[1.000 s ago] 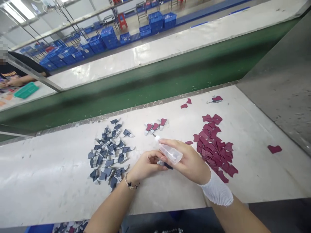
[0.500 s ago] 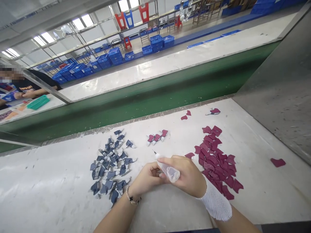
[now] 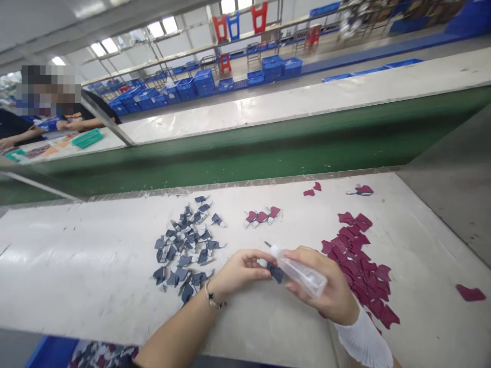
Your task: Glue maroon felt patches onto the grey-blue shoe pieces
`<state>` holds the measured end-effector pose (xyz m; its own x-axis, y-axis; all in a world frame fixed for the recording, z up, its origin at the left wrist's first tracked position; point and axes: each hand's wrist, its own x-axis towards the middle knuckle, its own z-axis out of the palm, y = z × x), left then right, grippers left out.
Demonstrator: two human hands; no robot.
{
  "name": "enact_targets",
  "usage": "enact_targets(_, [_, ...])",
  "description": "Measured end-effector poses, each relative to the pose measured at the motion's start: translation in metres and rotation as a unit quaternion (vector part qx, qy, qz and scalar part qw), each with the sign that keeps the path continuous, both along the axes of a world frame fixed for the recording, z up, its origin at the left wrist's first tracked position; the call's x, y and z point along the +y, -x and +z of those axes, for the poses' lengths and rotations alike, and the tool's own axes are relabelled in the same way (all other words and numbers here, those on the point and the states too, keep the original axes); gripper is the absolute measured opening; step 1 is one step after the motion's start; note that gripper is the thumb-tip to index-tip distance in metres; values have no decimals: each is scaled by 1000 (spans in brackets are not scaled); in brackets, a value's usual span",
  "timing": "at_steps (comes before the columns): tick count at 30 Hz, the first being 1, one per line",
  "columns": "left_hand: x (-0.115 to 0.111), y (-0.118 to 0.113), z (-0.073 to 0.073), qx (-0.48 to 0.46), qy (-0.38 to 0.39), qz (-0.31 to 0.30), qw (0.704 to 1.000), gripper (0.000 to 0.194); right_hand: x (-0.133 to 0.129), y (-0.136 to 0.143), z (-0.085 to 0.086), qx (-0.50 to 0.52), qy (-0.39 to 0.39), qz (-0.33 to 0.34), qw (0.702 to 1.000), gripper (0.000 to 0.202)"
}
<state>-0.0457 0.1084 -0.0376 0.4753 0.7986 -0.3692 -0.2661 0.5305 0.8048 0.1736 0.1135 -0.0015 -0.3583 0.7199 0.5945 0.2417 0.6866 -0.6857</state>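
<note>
My left hand (image 3: 243,271) pinches a dark blue-grey piece (image 3: 275,273) with a whitish part at its edge. A translucent squeeze bottle (image 3: 301,273) with a thin dark tip is gripped in my right hand (image 3: 332,289), its tip pointing up and left above that piece. Left of my hands lies a scattered pile of blue-grey pieces with white parts (image 3: 186,245). Maroon pieces (image 3: 356,266) are heaped to the right, partly behind my right hand. Beyond my hands is a short row of joined maroon and white pieces (image 3: 262,216).
Two small maroon pieces (image 3: 309,192) and one maroon-and-white piece (image 3: 364,190) lie near the far edge; a lone maroon piece (image 3: 470,293) is far right. A metal panel (image 3: 456,179) borders the right. People sit at upper left by a green tray (image 3: 87,138).
The view has shifted, so the table sits differently. My hands have moved apart a little, uncovering the blue-grey piece, and the bottle is more fully visible.
</note>
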Motion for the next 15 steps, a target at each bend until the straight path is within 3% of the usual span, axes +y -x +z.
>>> enact_targets(6, [-1, 3, 0, -58, 75, 23, 995, 43, -17, -21, -7, 27, 59, -18, 998, 59])
enact_targets(11, [-3, 4, 4, -99, 95, -1, 990, 36, -25, -20, -8, 9, 114, 9, 993, 65])
enact_targets(15, [0, 5, 5, -125, 88, -34, 988, 27, -21, -23, -8, -35, 165, 16, 986, 42])
